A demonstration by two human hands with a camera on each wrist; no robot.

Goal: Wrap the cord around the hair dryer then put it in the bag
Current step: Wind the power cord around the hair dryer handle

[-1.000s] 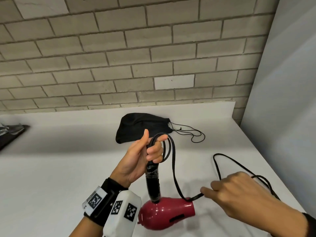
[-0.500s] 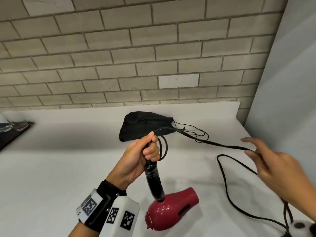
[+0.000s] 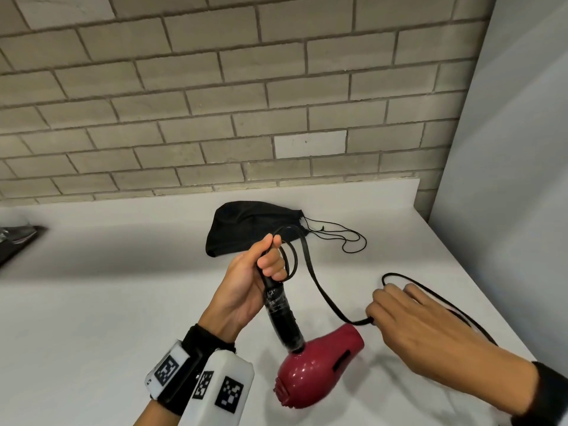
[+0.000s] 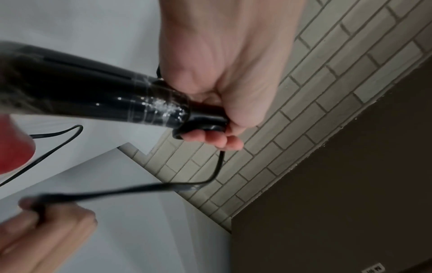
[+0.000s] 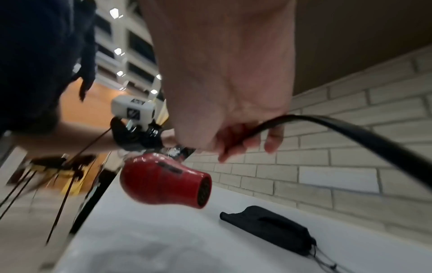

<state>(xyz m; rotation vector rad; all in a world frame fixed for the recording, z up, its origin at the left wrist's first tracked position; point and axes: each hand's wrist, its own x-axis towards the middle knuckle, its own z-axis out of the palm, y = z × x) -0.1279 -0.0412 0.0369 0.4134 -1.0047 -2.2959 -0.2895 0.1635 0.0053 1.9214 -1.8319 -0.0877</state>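
Observation:
A red hair dryer [image 3: 319,367] with a black handle [image 3: 281,315] hangs upside down above the white counter. My left hand [image 3: 261,272] grips the handle's end, thumb pinning a loop of the black cord [image 3: 319,290]. The cord runs down and right to my right hand [image 3: 408,327], which pinches it just past the dryer's nozzle. The left wrist view shows the left hand [image 4: 224,77] curled round the handle [image 4: 98,96]. In the right wrist view the cord [image 5: 350,129] passes through the right hand's fingers [image 5: 247,142], above the dryer [image 5: 163,177]. A black drawstring bag [image 3: 249,232] lies behind.
The rest of the cord [image 3: 436,296] trails along the counter's right side near a grey wall [image 3: 507,179]. A brick wall [image 3: 215,103] stands behind the counter. A dark object [image 3: 18,241] sits at the far left edge. The bag's strings [image 3: 344,238] spread to the right.
My right hand swung out to the far right with the cord pulled taut, then came back down to the dryer's nozzle, laying another loop at the handle's end. The dryer tilted slightly.

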